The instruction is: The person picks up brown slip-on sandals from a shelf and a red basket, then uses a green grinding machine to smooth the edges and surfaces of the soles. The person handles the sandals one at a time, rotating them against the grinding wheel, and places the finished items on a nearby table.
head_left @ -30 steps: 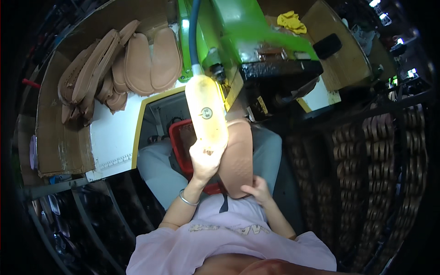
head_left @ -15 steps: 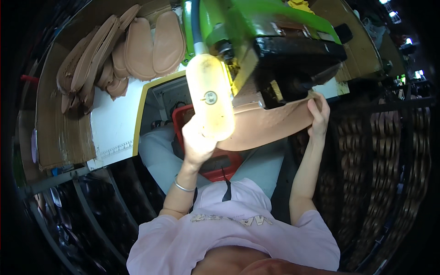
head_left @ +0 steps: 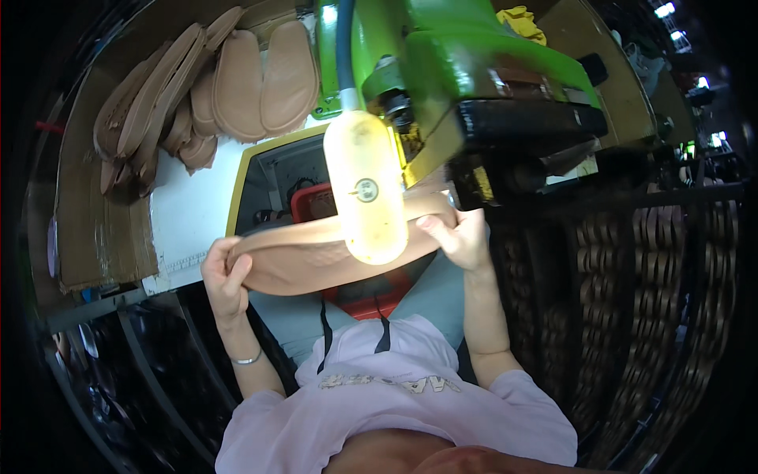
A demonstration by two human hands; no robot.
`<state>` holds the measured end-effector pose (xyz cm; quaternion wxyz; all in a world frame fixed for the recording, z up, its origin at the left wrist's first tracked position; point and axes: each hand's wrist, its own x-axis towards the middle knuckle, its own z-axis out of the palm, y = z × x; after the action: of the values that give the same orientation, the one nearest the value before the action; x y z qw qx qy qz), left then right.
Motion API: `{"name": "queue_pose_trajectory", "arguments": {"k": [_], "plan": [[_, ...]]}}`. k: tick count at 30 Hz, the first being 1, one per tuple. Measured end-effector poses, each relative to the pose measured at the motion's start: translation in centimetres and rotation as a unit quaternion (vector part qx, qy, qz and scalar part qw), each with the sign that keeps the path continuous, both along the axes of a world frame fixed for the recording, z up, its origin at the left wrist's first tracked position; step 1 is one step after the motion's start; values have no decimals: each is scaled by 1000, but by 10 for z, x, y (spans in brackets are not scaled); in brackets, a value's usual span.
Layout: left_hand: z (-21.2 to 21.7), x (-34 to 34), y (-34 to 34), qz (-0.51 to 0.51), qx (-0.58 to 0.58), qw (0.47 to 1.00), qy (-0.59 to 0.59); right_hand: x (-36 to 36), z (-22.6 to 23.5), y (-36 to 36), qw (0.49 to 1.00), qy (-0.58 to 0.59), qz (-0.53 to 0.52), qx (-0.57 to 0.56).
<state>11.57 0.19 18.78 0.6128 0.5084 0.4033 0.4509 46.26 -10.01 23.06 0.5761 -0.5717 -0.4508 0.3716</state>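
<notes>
1. Clearly, the left hand (head_left: pixel 227 278) is clamped on the left end of a long tan sole piece (head_left: pixel 304 267), thumb laid over its face
2. The right hand (head_left: pixel 466 238), well apart from the left, grips the other end, thumb on top
3. That sole piece spans above the grey trousers (head_left: pixel 448 294), its middle partly hidden by a bright yellow lamp (head_left: pixel 365 186)
4. Below it shows a red container (head_left: pixel 367 308)
5. Beyond the right hand stands a green machine (head_left: pixel 501 63)
6. More tan soles (head_left: pixel 288 79) lie at upper left, near cardboard (head_left: pixel 103 245)
</notes>
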Motion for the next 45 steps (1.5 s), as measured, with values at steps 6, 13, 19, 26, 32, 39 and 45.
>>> {"name": "queue_pose_trajectory", "arguments": {"k": [6,13,19,26,32,39,45], "plan": [[-27,-6,-65,-112,-117,984,68,-19,5,14,997,76,-16,19],[-63,96,-162,-207,-200,954,81,-17,-8,5,998,55,-34,-8],[-47,121,-76,-404,-109,895,156,55,51,-35,952,-299,-27,-53],[-45,116,134,-60,-53,953,-293,127,40,-24,926,153,-313,144],[-2,171,155,7,-241,924,-297,123,-7,129,920,227,-291,134],[-27,130,18,-6,-132,925,-355,46,-50,70,975,168,-125,-73],[-74,121,-131,-117,-327,925,-155,-46,-94,-56,964,150,155,-153]]}}
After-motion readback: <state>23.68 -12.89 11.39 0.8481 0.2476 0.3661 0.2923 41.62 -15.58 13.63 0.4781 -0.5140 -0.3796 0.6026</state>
